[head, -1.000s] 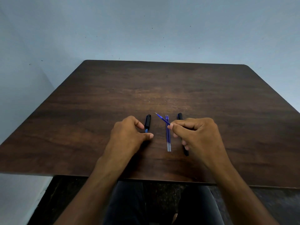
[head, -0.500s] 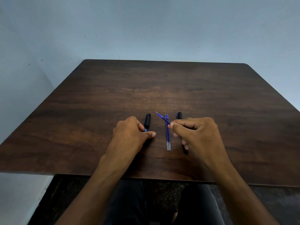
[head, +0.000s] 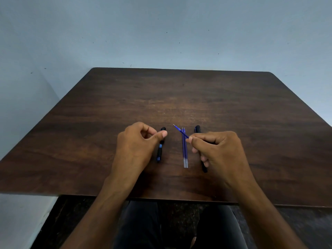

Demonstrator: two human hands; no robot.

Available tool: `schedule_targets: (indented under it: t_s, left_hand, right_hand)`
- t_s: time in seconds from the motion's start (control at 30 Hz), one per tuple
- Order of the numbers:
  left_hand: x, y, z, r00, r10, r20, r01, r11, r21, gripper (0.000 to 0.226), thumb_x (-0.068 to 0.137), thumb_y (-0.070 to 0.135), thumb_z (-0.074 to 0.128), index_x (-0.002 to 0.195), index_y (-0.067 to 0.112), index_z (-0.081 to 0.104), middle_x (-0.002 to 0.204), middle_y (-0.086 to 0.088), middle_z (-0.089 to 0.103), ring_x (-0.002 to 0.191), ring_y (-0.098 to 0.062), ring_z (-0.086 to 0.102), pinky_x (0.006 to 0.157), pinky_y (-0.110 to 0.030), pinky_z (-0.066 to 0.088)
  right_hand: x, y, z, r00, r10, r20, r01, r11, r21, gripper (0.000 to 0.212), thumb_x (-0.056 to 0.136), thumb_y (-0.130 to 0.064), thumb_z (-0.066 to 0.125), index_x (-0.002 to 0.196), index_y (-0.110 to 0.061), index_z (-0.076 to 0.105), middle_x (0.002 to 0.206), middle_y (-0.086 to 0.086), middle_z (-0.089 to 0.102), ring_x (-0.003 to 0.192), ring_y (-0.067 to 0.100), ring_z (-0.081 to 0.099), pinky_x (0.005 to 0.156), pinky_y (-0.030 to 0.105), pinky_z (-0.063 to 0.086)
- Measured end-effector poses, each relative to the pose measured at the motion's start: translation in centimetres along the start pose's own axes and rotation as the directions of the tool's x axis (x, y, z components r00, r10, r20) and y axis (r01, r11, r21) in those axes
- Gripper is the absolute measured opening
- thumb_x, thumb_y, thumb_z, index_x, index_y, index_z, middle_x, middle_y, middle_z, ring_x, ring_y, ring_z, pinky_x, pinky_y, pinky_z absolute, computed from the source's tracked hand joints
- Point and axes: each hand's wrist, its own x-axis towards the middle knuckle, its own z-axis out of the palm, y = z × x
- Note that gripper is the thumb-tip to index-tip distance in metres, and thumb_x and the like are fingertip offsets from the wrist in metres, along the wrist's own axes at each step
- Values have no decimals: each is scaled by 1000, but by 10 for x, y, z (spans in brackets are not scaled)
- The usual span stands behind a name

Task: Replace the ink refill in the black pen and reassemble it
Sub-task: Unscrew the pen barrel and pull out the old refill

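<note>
Dark brown wood grain covers the bench, which stands against a pale blue wall. The left hand hovers low over the bench with thumb and forefinger curled toward each other at the far end of a black pen section; whether they actually pinch it cannot be told. That section lies lengthwise on the wood, black with a blue band midway and a blue near end. Just to its right, two blue ink refills lie side by side, touching, tips pointing away and clear ends toward the person. Above their far ends slants a third blue refill, its fine tip aimed up and left, clamped between the thumb and forefinger of the right hand. Under that hand lies a black pen barrel, parallel to the refills, its far end showing beyond the knuckles and its near end below the fingers. The two hands are apart, with the paired refills between them. Dark trousers show below the bench edge.
</note>
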Motion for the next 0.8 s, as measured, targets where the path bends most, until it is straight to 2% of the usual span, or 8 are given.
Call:
schedule_targets:
  t_s: [0.07,0.13,0.23,0.37,0.43,0.53,0.63,0.8]
  left_hand:
    - [-2,2,-5,996,59,-66,-65,994,-87,19,76,49,78,73,33,69,67,17,68,71,13,60,52,-3,41]
    - [-3,4,-8,992,106,-74,-114,986,-122,10,79,43,77,76,37,71,70,22,70,76,16,61,56,-4,43]
    - [-6,5,-5,989,145,-29,-147,960,-238,5,80,36,79,78,37,74,76,26,73,75,11,67,63,-6,48]
    - [-12,7,5,990,134,53,-103,917,-385,5,80,30,80,83,32,77,79,19,76,76,4,71,70,-15,55]
    - [-15,9,8,988,115,101,-54,881,-471,5,80,26,80,84,30,78,78,14,77,72,2,70,69,-17,56]
    - [-18,12,11,979,105,175,13,824,-566,8,81,21,79,83,29,78,72,14,76,59,6,63,59,-9,49]
    - [-19,14,14,968,124,219,39,786,-617,8,82,17,77,86,23,79,67,13,75,58,7,60,56,-8,46]
    - [-18,15,16,969,131,211,44,746,-665,10,82,14,75,91,14,80,84,5,79,62,5,61,58,-11,46]
  right_hand:
    - [1,0,-1,1000,1,-11,0,999,32,8,86,-31,76,81,-31,83,53,4,69,43,19,48,46,36,42]
    - [2,-1,0,1000,3,-13,-2,998,65,9,85,-31,76,80,-31,83,55,9,69,43,22,48,46,37,43]
    - [2,-3,3,1000,10,-8,-9,996,87,12,85,-31,75,75,-31,83,56,17,67,43,23,46,45,38,41]
    - [0,-4,6,1000,20,10,-20,997,81,17,87,-26,76,71,-26,82,49,6,64,41,18,47,44,36,42]
    - [0,-5,6,1000,17,16,-18,998,63,19,87,-26,76,69,-24,81,47,3,62,40,15,47,44,35,42]
    - [-1,-6,5,1000,15,17,-16,998,56,19,88,-26,76,69,-25,81,47,-1,63,39,13,48,44,34,43]
    - [-2,-9,3,1000,4,29,-5,999,44,23,89,-26,75,66,-27,80,46,-2,62,40,12,49,43,33,44]
    - [-1,-10,4,999,12,39,-14,999,38,25,89,-23,74,65,-27,79,51,-4,67,42,10,51,44,28,44]
